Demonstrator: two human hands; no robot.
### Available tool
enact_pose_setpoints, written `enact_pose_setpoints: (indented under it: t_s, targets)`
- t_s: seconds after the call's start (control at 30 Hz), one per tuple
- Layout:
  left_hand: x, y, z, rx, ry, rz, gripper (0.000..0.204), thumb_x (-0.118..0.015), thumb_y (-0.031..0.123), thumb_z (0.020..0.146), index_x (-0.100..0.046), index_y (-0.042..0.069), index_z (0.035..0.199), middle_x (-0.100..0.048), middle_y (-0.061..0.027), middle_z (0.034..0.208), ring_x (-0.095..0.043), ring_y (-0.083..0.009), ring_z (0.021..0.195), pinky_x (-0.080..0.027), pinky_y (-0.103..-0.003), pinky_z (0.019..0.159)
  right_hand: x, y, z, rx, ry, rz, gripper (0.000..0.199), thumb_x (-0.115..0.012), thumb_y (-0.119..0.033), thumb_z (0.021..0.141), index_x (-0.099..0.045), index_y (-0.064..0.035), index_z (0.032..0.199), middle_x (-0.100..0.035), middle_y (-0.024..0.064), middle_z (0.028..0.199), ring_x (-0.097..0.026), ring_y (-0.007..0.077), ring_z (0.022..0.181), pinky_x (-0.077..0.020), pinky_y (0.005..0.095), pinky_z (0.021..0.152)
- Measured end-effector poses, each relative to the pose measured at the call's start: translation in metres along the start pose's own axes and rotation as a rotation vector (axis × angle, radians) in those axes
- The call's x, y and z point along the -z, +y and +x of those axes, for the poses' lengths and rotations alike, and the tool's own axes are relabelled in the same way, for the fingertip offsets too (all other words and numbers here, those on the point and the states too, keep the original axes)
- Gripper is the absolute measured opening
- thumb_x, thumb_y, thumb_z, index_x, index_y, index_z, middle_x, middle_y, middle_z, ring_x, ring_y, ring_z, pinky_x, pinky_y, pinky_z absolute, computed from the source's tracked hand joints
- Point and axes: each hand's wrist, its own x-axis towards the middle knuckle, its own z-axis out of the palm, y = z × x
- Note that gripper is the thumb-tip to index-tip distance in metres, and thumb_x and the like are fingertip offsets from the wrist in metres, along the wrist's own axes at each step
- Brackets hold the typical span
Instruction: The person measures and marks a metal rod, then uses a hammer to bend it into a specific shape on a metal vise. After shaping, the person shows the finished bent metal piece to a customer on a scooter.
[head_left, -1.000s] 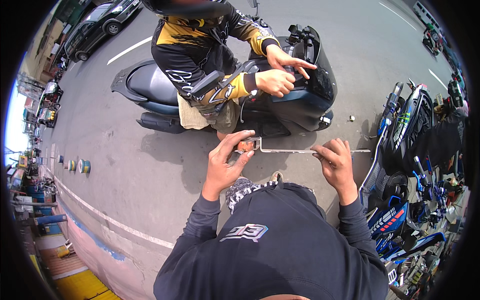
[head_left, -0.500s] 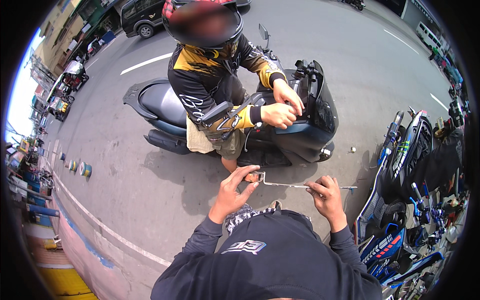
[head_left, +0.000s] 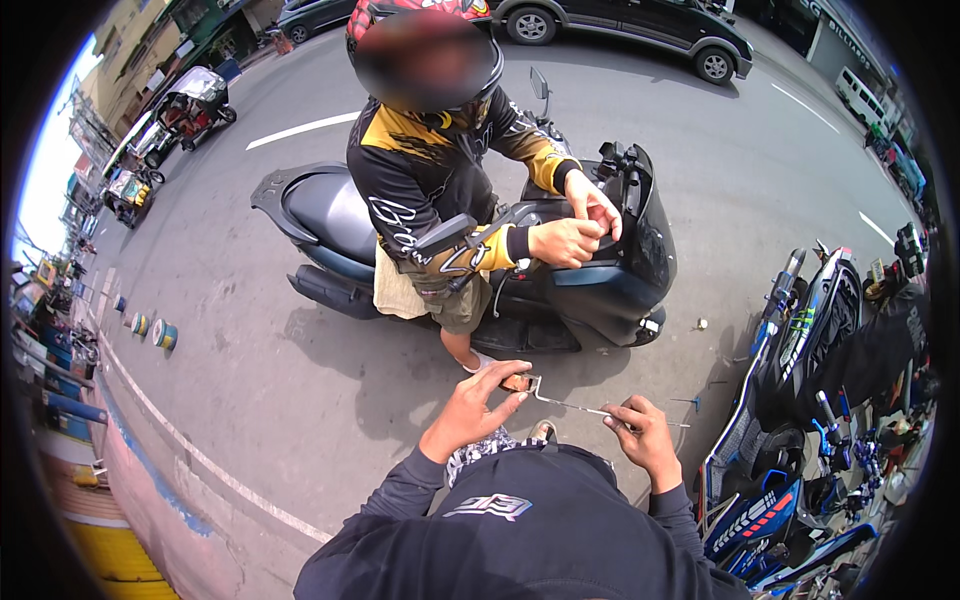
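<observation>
My left hand [head_left: 467,418] pinches a small orange block-like piece [head_left: 517,383] between thumb and fingers. From that piece runs a thin, bent metal rod [head_left: 572,405], silvery in colour. Farther along, the fingers of my right hand [head_left: 642,436] are closed on the rod, and its end sticks out to the right. Both hands are in front of my dark shirt. Beyond them, a person [head_left: 430,200] in a helmet and a black and yellow jersey sits astride a dark blue scooter [head_left: 615,285]. That person's hands [head_left: 580,228] are together above its front.
Several parked motorcycles [head_left: 775,470] stand close on my right. A small blue T-shaped thing [head_left: 688,403] lies on the pavement near my right hand. Painted tubs [head_left: 165,334] line the left roadside. A black car [head_left: 640,25] and a three-wheeler [head_left: 195,100] are on the road.
My hands and the rod sit slightly lower in view, with the rod tilted more downward to the right. The black car has moved right behind the rider, and a three-wheeler has come nearer.
</observation>
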Motion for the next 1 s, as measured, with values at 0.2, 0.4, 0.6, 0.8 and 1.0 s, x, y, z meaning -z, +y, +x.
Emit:
enact_pose_setpoints:
  t_s: [0.2,0.4,0.6,0.8,1.0]
  targets:
    - [0.015,-0.016,0.009,-0.049,-0.151,-0.035,0.042,-0.073,0.015,0.094,-0.061,0.006,0.134,-0.067,-0.0150,0.126,-0.068,-0.0327,0.113,-0.054,-0.039,0.097,-0.017,-0.001,0.000,-0.097,-0.002,0.072,0.023,-0.078,-0.029,0.091,-0.082,-0.0093,0.102,-0.063,0.0097,0.077,-0.061,0.0249,0.071,-0.0494,0.0366,0.066]
    - [0.049,-0.034,0.030,-0.171,-0.214,-0.103,0.043,-0.071,0.011,0.094,-0.058,0.004,0.134,-0.067,-0.0143,0.118,-0.068,-0.0308,0.108,-0.055,-0.039,0.093,-0.044,-0.022,0.015,-0.172,0.031,0.129,0.027,-0.078,-0.030,0.093,-0.081,-0.0028,0.097,-0.059,0.0079,0.070,-0.054,0.0175,0.067,-0.0416,0.0320,0.061]
    - [0.083,-0.056,0.043,-0.324,-0.165,-0.146,0.044,-0.073,0.012,0.092,-0.058,0.005,0.132,-0.067,-0.0128,0.117,-0.070,-0.0308,0.103,-0.056,-0.039,0.090,-0.063,-0.041,0.042,-0.147,-0.054,0.187,0.027,-0.074,-0.026,0.096,-0.078,0.0009,0.096,-0.058,0.0083,0.071,-0.054,0.0174,0.066,-0.0411,0.0317,0.062]
    - [0.120,-0.068,0.024,-0.192,-0.110,-0.108,0.044,-0.073,0.018,0.096,-0.061,0.006,0.136,-0.070,-0.0116,0.126,-0.070,-0.0296,0.110,-0.057,-0.038,0.094,-0.087,-0.057,0.080,-0.049,-0.132,0.229,0.026,-0.075,-0.024,0.094,-0.078,0.0012,0.097,-0.059,0.0088,0.072,-0.053,0.0180,0.066,-0.0401,0.0319,0.061]
    - [0.120,-0.050,0.001,0.082,0.056,-0.386,0.041,-0.071,0.023,0.099,-0.061,0.005,0.134,-0.070,-0.0099,0.129,-0.068,-0.0221,0.116,-0.052,-0.038,0.104,-0.094,-0.061,0.124,0.116,-0.391,0.380,0.026,-0.074,-0.023,0.095,-0.076,0.0031,0.099,-0.059,0.0095,0.071,-0.053,0.0197,0.066,-0.0411,0.0342,0.062]
